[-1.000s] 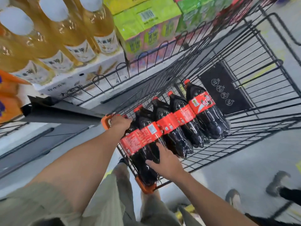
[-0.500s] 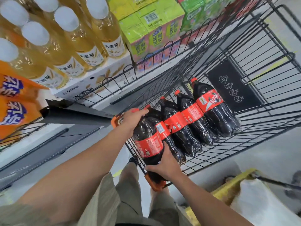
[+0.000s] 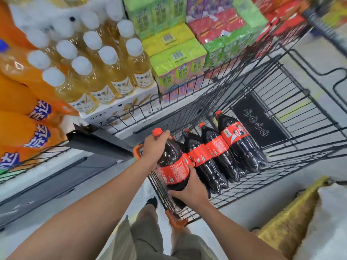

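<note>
Two hands hold one cola bottle (image 3: 172, 166), tilted above the cart (image 3: 175, 222) at its near edge. The right hand (image 3: 189, 192) curls under the base at six o'clock, and the left hand (image 3: 153, 147) wraps the shoulder at eleven. Three more bottles (image 3: 217, 152) lie in the cart towards two o'clock.

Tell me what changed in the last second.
The nearest cola bottle rose out of its row in the cart, tilting more upright. The left hand, already at its neck, grips there; the right hand slid down to hold its lower end. The other bottles stayed lying in the cart.
</note>
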A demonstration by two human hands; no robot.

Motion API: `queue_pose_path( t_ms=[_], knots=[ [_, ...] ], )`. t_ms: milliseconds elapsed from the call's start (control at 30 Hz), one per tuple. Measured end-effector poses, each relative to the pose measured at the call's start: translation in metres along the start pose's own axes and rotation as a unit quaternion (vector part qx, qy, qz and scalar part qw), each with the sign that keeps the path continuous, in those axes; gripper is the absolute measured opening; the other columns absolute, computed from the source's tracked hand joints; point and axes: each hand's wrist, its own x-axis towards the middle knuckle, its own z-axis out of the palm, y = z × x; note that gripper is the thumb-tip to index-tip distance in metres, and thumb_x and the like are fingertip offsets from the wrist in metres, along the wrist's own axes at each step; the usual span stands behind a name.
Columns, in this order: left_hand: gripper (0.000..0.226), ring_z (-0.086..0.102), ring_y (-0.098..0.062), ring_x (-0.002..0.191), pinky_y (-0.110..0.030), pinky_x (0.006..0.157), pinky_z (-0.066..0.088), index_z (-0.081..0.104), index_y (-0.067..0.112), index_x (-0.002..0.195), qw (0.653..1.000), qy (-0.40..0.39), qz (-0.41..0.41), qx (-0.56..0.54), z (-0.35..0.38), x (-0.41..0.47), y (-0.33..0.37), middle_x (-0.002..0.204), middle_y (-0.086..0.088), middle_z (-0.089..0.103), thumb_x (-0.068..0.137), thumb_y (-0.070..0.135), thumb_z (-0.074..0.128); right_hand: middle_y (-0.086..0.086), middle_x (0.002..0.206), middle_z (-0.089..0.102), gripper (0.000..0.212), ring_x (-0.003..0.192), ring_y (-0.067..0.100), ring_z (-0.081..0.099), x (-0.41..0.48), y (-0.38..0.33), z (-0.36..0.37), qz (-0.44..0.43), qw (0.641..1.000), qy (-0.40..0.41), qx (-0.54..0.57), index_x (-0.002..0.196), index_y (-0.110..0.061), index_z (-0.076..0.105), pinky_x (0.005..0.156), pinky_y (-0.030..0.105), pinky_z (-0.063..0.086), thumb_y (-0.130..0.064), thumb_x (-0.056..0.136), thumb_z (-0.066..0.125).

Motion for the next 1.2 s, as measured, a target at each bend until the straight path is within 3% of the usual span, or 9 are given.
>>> queue_pose_path(
  t_ms=[167, 267, 367, 533, 633, 800, 933, 1067, 1200],
  knots=[
    [0.029, 0.076, -0.024, 0.088, -0.043, 0.086, 0.060, 0.081, 0.021, 0.080, 0.996, 0.008, 0.076, -0.050, -0.007, -0.038, 0.062, 0.085, 0.000, 0.080, 0.092, 0.045, 0.069, -0.025, 0.119, 0.061, 0.098, 0.105, -0.007, 0.059, -0.008, -0.039, -0.057, -0.112, 0.992, 0.053, 0.018, 0.132, -0.049, 0.037, 0.083, 0.018, 0.050, -0.069, 0.052, 0.089],
    [0.029, 0.076, -0.026, 0.091, -0.038, 0.081, 0.059, 0.080, 0.015, 0.089, 0.988, 0.013, 0.128, -0.089, -0.013, -0.066, 0.106, 0.087, -0.003, 0.080, 0.094, 0.041, 0.069, -0.026, 0.119, 0.061, 0.093, 0.106, -0.006, 0.061, -0.011, -0.068, -0.095, -0.178, 0.980, 0.086, -0.006, 0.131, -0.051, 0.039, 0.085, 0.027, 0.056, -0.057, 0.056, 0.094],
    [0.029, 0.074, -0.027, 0.095, -0.041, 0.086, 0.057, 0.079, 0.012, 0.095, 0.975, 0.017, 0.181, -0.126, -0.019, -0.095, 0.145, 0.093, -0.004, 0.079, 0.095, 0.040, 0.069, -0.026, 0.126, 0.056, 0.098, 0.114, 0.001, 0.058, -0.017, -0.096, -0.135, -0.237, 0.964, 0.112, -0.037, 0.136, -0.049, 0.035, 0.091, 0.034, 0.056, -0.051, 0.058, 0.093],
    [0.026, 0.076, -0.023, 0.088, -0.040, 0.081, 0.058, 0.079, 0.020, 0.079, 0.951, 0.023, 0.244, -0.189, -0.037, -0.134, 0.188, 0.086, -0.001, 0.080, 0.096, 0.037, 0.069, -0.026, 0.128, 0.057, 0.100, 0.120, 0.001, 0.057, -0.026, -0.138, -0.186, -0.326, 0.932, 0.140, -0.067, 0.141, -0.048, 0.037, 0.094, 0.036, 0.054, -0.053, 0.057, 0.092],
    [0.026, 0.074, -0.028, 0.101, -0.054, 0.097, 0.057, 0.080, 0.027, 0.076, 0.940, 0.038, 0.265, -0.212, -0.054, -0.150, 0.200, 0.097, -0.003, 0.080, 0.092, 0.044, 0.069, -0.026, 0.124, 0.058, 0.099, 0.117, 0.003, 0.059, -0.030, -0.162, -0.200, -0.363, 0.917, 0.139, -0.085, 0.139, -0.047, 0.037, 0.094, 0.036, 0.054, -0.053, 0.057, 0.092],
    [0.034, 0.075, -0.027, 0.098, -0.055, 0.098, 0.057, 0.081, 0.016, 0.086, 0.918, 0.077, 0.286, -0.262, -0.091, -0.174, 0.201, 0.097, -0.005, 0.081, 0.094, 0.047, 0.070, -0.043, 0.117, 0.046, 0.097, 0.110, -0.007, 0.052, -0.042, -0.198, -0.191, -0.426, 0.890, 0.124, -0.108, 0.131, -0.061, 0.029, 0.089, 0.025, 0.050, -0.049, 0.059, 0.093],
    [0.034, 0.076, -0.027, 0.097, -0.053, 0.097, 0.057, 0.082, 0.022, 0.079, 0.912, 0.110, 0.281, -0.278, -0.135, -0.185, 0.186, 0.094, -0.004, 0.081, 0.095, 0.048, 0.068, -0.027, 0.120, 0.057, 0.101, 0.113, 0.002, 0.058, -0.048, -0.226, -0.163, -0.445, 0.880, 0.102, -0.131, 0.138, -0.047, 0.034, 0.088, 0.033, 0.054, -0.053, 0.056, 0.091],
    [0.035, 0.077, -0.027, 0.095, -0.054, 0.098, 0.058, 0.081, 0.016, 0.090, 0.893, 0.155, 0.286, -0.311, -0.195, -0.200, 0.157, 0.095, -0.006, 0.081, 0.097, 0.047, 0.067, -0.028, 0.128, 0.055, 0.105, 0.120, 0.002, 0.056, -0.064, -0.262, -0.117, -0.476, 0.866, 0.060, -0.144, 0.144, -0.043, 0.036, 0.094, 0.034, 0.052, -0.050, 0.056, 0.092],
    [0.034, 0.077, -0.029, 0.093, -0.053, 0.094, 0.060, 0.080, 0.013, 0.092, 0.875, 0.200, 0.267, -0.350, -0.269, -0.220, 0.119, 0.094, -0.009, 0.081, 0.096, 0.046, 0.069, -0.024, 0.120, 0.061, 0.094, 0.112, -0.001, 0.059, -0.087, -0.302, -0.052, -0.498, 0.854, 0.009, -0.151, 0.135, -0.045, 0.042, 0.090, 0.039, 0.053, -0.040, 0.056, 0.093]
  ],
)
